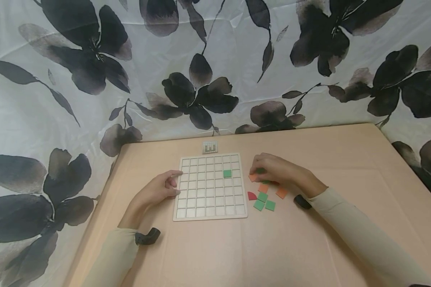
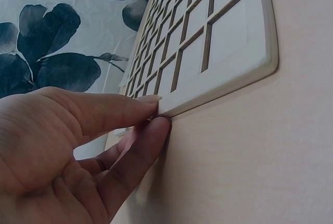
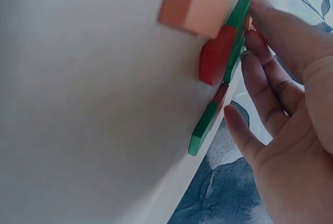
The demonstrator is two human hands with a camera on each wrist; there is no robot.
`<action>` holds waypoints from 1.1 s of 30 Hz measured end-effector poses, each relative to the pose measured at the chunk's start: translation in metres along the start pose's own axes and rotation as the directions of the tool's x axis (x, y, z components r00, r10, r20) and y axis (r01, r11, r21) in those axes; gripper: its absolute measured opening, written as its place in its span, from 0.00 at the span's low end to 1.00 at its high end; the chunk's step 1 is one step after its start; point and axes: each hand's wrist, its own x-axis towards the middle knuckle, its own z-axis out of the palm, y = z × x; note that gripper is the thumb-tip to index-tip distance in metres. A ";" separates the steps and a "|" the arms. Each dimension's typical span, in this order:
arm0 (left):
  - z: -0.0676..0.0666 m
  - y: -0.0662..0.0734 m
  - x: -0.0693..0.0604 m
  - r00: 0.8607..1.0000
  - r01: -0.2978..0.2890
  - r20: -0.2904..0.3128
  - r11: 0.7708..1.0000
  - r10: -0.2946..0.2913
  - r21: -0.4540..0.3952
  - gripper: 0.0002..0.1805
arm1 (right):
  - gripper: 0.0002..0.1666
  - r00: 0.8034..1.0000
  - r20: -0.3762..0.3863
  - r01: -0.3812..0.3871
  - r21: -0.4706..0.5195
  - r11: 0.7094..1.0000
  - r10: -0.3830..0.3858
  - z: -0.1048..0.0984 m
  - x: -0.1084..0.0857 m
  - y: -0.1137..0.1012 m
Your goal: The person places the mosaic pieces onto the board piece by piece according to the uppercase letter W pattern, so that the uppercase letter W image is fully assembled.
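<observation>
A pale square board with a grid (image 1: pixel 210 219) lies on the table, with one green square (image 1: pixel 227 173) in an upper right cell. At its left edge, my left hand (image 1: pixel 159 187) has thumb and fingertips on the rim; in the left wrist view the left hand (image 2: pixel 88 146) pinches the board's edge (image 2: pixel 218 90). To the board's right, my right hand (image 1: pixel 273 169) is over loose pieces, fingers bent. In the right wrist view the right hand (image 3: pixel 291 83) has its thumb and fingertips beside a green piece (image 3: pixel 239 12); whether it grips a piece is unclear.
Right of the board lie green squares (image 1: pixel 270 205), orange pieces (image 1: pixel 281 192) and a red piece with a curved side (image 1: pixel 252 195). A small patterned card (image 1: pixel 210 147) lies behind the board. A floral cloth (image 1: pixel 136 71) hangs beyond the table's far edge.
</observation>
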 end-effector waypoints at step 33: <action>0.008 0.000 -0.005 1.000 -0.003 -0.024 1.000 0.003 0.000 0.37 | 0.10 0.987 -0.041 0.155 -0.043 0.987 -0.157 -0.002 -0.003 0.007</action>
